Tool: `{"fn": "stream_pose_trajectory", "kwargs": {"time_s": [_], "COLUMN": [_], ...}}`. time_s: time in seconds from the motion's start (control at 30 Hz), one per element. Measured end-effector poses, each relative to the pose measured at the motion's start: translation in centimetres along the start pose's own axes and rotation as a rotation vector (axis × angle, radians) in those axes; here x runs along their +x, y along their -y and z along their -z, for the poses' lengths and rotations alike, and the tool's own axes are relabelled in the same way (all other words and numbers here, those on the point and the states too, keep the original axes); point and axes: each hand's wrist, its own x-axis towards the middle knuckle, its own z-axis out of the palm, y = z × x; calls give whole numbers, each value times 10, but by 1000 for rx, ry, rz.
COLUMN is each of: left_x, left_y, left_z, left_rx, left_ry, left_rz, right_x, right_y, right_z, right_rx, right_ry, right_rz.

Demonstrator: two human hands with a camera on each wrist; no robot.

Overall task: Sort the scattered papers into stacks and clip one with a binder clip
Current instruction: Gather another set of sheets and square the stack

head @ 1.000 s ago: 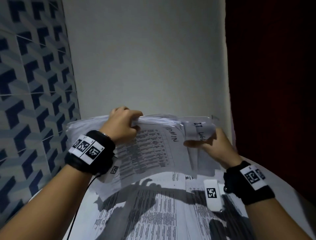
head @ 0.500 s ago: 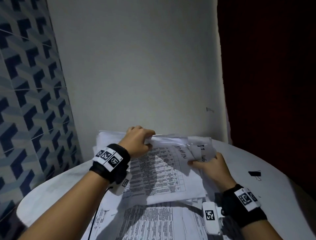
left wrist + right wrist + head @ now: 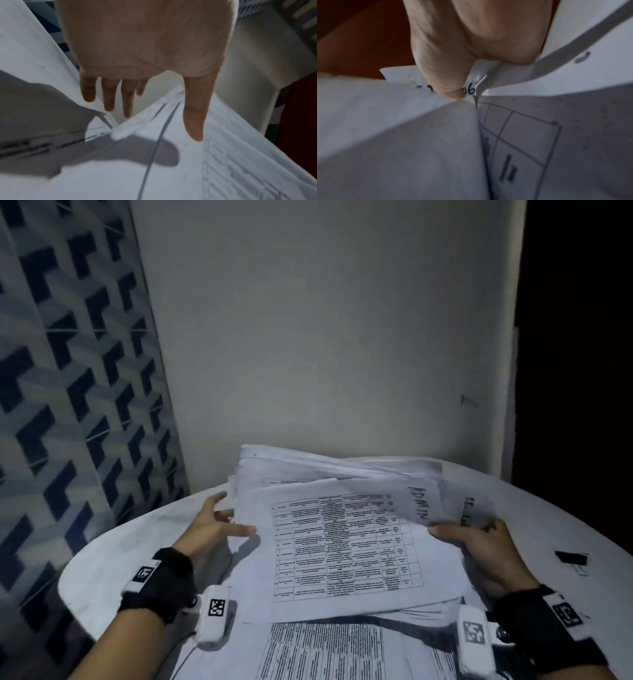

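A thick stack of printed papers [image 3: 342,546] lies tilted over the round white table [image 3: 113,553], a table-printed sheet on top. My right hand [image 3: 479,546] grips the stack's right edge, thumb [image 3: 448,83] pressed on a handwritten sheet [image 3: 419,505], fingers hidden underneath. At the stack's left edge my left hand [image 3: 214,525] is spread with straight fingers [image 3: 109,97], holding nothing. In the left wrist view the thumb [image 3: 195,121] hovers over the top sheet [image 3: 231,155]. A black binder clip [image 3: 571,559] lies on the table to the right of my right hand.
More printed sheets [image 3: 325,652] lie flat under the stack near me. A plain wall [image 3: 308,337] rises right behind the table, a patterned panel [image 3: 68,405] stands at the left, and a dark area [image 3: 575,337] fills the right.
My left hand has let go of the stack's top edge and moved to its left side, fingers now spread. The stack has dropped lower onto the table; my right hand still holds it.
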Motion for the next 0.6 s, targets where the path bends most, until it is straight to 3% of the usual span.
{"fn": "stream_pose_trajectory", "kwargs": {"time_s": [0.1,0.17,0.27,0.37,0.47,0.6], "left_x": [14,23,24,14,3,-7], "left_y": [-5,-12,-34,-57,-62,-39], "left_z": [-6,-7,-17,-34,-42,-38], "left_rx": [95,108,37,-4,-47,-84], "left_ry": [154,189,89,-85,-134,-99], "left_rz": [-12,-36,-143,-326,-435,-386], "right_x": [6,10,11,6,-4,-10], "right_y": [-1,4,22,43,51,30], "right_z": [-2,-4,-12,-24,-35,-29], "right_rx": [41,47,17,-153,-227,-173], "right_ry": [-4,-22,-86,-149,-136,-159], "right_rz": [-81,-113,-33,194,358,206]}}
